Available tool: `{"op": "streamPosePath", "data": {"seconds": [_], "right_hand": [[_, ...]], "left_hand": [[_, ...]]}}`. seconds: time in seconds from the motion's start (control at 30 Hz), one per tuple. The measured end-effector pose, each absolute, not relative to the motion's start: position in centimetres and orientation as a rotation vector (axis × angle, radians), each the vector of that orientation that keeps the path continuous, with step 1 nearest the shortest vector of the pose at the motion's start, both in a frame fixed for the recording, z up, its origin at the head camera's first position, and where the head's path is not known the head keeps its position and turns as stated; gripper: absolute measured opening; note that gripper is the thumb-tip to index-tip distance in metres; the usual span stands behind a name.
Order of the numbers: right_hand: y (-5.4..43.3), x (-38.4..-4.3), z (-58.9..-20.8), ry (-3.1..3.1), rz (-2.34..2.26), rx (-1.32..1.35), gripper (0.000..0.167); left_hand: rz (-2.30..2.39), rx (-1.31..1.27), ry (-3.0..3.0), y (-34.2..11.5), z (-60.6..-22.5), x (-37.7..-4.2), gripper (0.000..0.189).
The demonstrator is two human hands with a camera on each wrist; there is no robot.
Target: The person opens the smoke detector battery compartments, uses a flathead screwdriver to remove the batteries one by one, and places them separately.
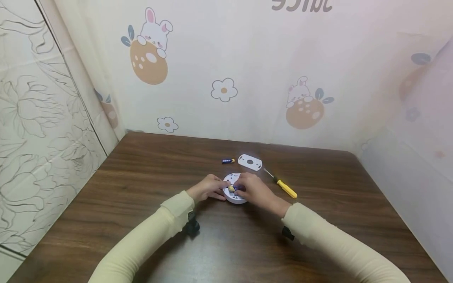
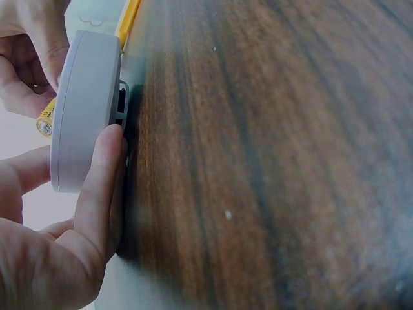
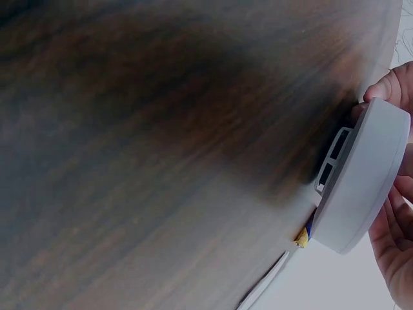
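Note:
A round white smoke detector (image 1: 236, 201) lies on the table with its back facing up, its pale side wall (image 2: 87, 110) filling much of the left wrist view. My left hand (image 1: 209, 187) grips its left edge, thumb on the upper side and a finger low along the wall. From the right, my right hand (image 1: 257, 191) reaches over the detector and pinches a small battery (image 2: 45, 123) with a yellow end at its upper face. Fingers partly cover the battery; how far it sits in its slot cannot be told.
Behind the detector lie a second blue-and-yellow battery (image 1: 228, 160) and a white mounting plate (image 1: 244, 160) with a central hole. A screwdriver (image 1: 286, 189) with a yellow handle rests to the right. The brown wooden table (image 1: 159, 157) meets a patterned curtain (image 1: 198, 110) at the back.

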State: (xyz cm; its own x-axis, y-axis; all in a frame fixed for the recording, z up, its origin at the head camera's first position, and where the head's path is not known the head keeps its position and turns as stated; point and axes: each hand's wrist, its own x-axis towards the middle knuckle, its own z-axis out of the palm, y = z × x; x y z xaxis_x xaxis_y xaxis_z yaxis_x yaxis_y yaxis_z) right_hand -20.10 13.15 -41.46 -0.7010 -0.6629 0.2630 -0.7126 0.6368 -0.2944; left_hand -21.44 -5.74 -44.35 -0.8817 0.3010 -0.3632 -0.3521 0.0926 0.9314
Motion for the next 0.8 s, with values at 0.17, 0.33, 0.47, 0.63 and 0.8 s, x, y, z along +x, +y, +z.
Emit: {"op": "streamPosePath", "data": {"seconds": [0.17, 0.33, 0.47, 0.63, 0.8], "right_hand": [[13.1, -19.6, -41.8, -2.73, 0.58, 1.12, 0.015], [13.2, -19.4, -42.1, -2.707, 0.598, 1.127, 0.014], [13.3, -19.5, -42.1, -2.674, 0.626, 1.17, 0.013], [13.5, -19.7, -41.6, -2.679, 0.653, 1.183, 0.016], [13.5, -20.2, -40.7, -2.696, 0.656, 1.161, 0.017]], "left_hand": [[1.841, -0.036, 1.91, -5.9, -44.6, -21.2, 0.032], [1.848, -0.025, 1.904, -6.1, -44.7, -21.0, 0.032], [1.842, -0.024, 1.906, -6.2, -44.7, -20.9, 0.032], [1.851, -0.023, 1.908, -6.2, -44.5, -20.8, 0.03], [1.852, -0.027, 1.92, -6.2, -44.4, -20.8, 0.029]]}}
